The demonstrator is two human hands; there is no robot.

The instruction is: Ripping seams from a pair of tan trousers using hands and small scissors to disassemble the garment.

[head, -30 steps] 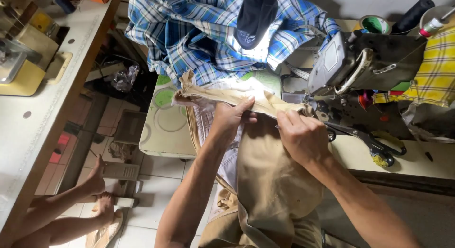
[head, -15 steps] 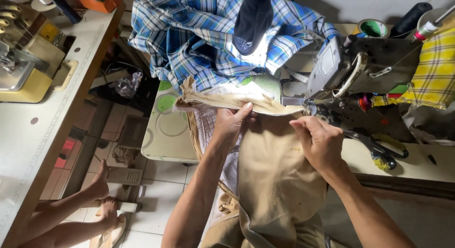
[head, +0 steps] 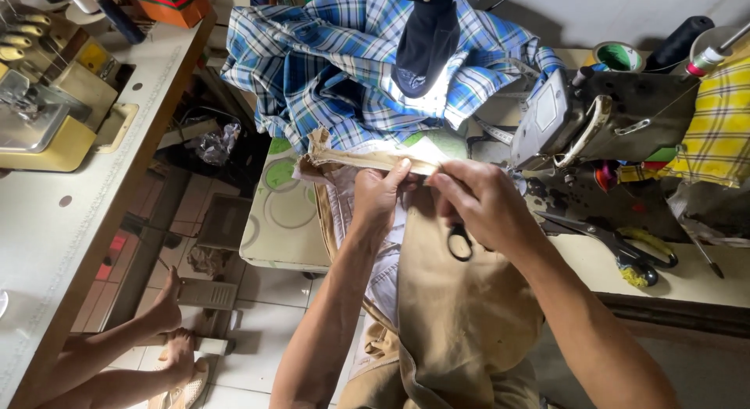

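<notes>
A tan garment [head: 461,315] hangs from the sewing table down to my lap, its waistband [head: 367,157] stretched flat under the lamp. My left hand [head: 380,195] pinches the waistband near its middle. My right hand [head: 484,206] meets it from the right, fingers on the same band, and a small pair of black-handled snips [head: 459,242] hangs from it. The snips' blades are hidden under my fingers.
A dark sewing machine [head: 601,128] stands to the right, large scissors [head: 617,241] lying in front of it. A blue plaid cloth [head: 328,73] is piled behind, a yellow plaid one [head: 715,120] at far right. Another machine [head: 47,104] sits on the left table; someone's bare feet [head: 176,331] rest below.
My right hand has moved left along the waistband to meet my left hand, and the small snips now show under it. The view has shifted slightly.
</notes>
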